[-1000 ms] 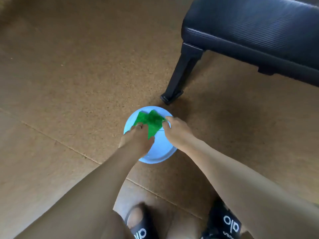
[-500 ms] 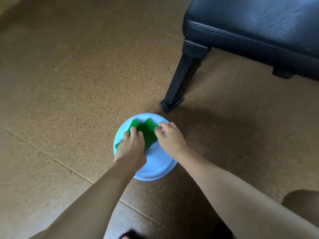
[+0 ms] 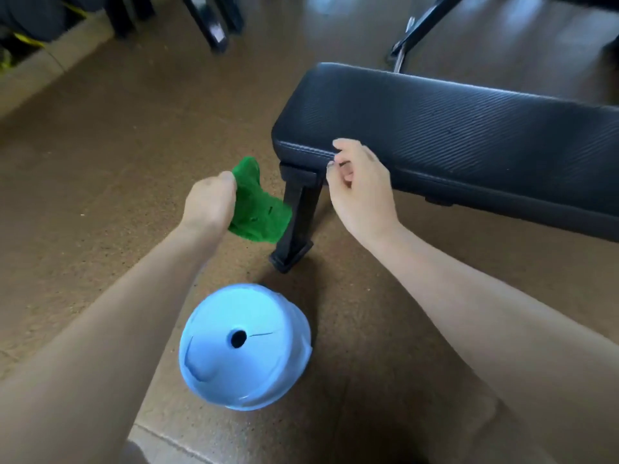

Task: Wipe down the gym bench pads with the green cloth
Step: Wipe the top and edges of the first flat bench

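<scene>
Brown cork floor (image 3: 100, 162), crumpled green cloth (image 3: 258, 209) in left hand (image 3: 209, 204) grip, right hand (image 3: 361, 192) loosely curled, empty

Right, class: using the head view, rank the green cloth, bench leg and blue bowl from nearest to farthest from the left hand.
1. green cloth: gripped in the left hand.
2. bench leg: just right, behind the cloth.
3. blue bowl: on the floor, below.
</scene>
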A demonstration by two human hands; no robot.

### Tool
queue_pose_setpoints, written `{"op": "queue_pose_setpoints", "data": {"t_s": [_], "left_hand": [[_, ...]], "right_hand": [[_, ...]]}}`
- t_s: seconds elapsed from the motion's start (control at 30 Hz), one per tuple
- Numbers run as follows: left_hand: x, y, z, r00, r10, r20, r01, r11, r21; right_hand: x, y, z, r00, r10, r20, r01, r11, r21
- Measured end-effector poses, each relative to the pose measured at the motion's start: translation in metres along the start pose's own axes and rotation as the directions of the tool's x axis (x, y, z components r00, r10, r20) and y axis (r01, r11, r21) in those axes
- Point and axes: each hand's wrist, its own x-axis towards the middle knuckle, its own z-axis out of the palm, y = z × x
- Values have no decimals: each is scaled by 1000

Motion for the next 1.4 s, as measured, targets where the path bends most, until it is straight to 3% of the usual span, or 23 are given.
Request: {"op": "queue_pose_setpoints", "data": {"t_s": [0.07, 0.17, 0.27, 0.37, 0.43, 0.57, 0.67, 0.73, 0.8, 0.9, 1.07, 1.17, 1.3, 1.4], "left_hand": [[5, 40, 18, 994, 71, -81, -74, 997, -32], [4, 88, 57, 907, 403, -125, -365, 898, 246], [2, 109, 111, 779, 622, 77, -580, 668, 466], [0, 107, 169, 709, 581, 401, -681, 414, 604], [-2, 106, 190, 703, 556, 443, -661, 283, 694], [12, 104, 186, 676, 604, 421, -679, 289, 675], [21, 102, 175, 711, 535, 456, -679, 352, 644], [23, 97, 177, 725, 493, 481, -660, 297, 690], [22, 96, 181, 716, 462, 524, -651, 171, 739], [13, 89, 184, 727, 523, 446, -609, 190, 770], [7, 83, 178, 617, 604, 504, -655, 40, 754], [21, 97, 184, 673, 533, 513, -659, 115, 744], [50, 114, 198, 647, 469, 602, -741, 201, 640], [81, 128, 213, 674, 488, 555, -725, 293, 623]], "right_hand": [[30, 5, -31, 999, -28, -17, 25, 991, -128], [66, 34, -69, 998, 5, 67, 24, 908, -419], [86, 76, -92, 974, 144, 174, -20, 823, -568], [81, 108, -102, 927, 265, 264, -73, 820, -567], [69, 118, -101, 942, 217, 257, -20, 800, -600], [61, 117, -93, 973, 151, 172, -1, 754, -657], [63, 117, -89, 977, 144, 154, 3, 721, -693], [64, 119, -88, 974, 152, 165, 11, 703, -711], [65, 121, -88, 974, 160, 163, 10, 682, -731], [64, 118, -89, 975, 148, 167, 25, 672, -740], [65, 118, -89, 982, 129, 135, 17, 660, -751], [68, 118, -87, 982, 141, 125, -3, 674, -738], [68, 118, -84, 982, 151, 112, -18, 670, -742], [68, 120, -84, 983, 154, 104, -24, 660, -751]]}}
